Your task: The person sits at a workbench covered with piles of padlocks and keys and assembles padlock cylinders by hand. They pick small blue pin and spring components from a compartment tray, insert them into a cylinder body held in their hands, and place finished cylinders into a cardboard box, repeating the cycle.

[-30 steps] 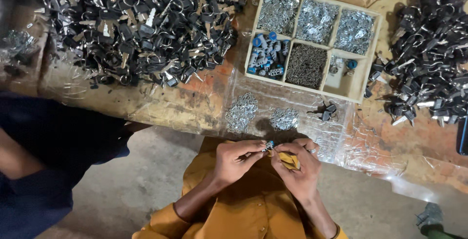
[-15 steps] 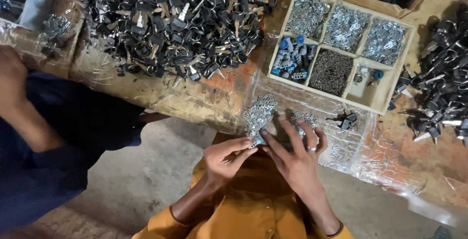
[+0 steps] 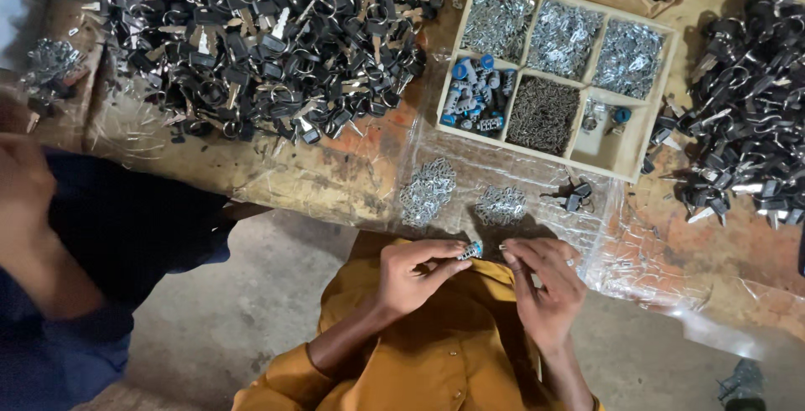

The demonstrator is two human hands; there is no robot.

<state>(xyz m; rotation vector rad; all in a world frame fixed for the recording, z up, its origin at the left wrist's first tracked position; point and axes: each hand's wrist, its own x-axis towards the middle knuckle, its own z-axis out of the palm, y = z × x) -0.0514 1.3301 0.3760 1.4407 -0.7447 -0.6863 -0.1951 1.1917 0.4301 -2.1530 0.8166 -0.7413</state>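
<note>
The left hand [image 3: 415, 277] pinches a small blue-and-silver metal lock cylinder [image 3: 470, 251] at the counter [image 3: 319, 176] edge; the right hand [image 3: 545, 289], fingers curled, seems to grasp a tiny part. Ahead, large heaps of black-headed keys [image 3: 251, 33] lie unsorted.

The scene is seen from a single head-worn camera, aimed almost straight down over a worn wooden workbench covered with clear plastic sheet [image 3: 352, 180]. The bench fills the upper frame at middling range; the wearer's mustard-yellow lap [image 3: 436, 361] is nearest, at the bottom edge.
</note>
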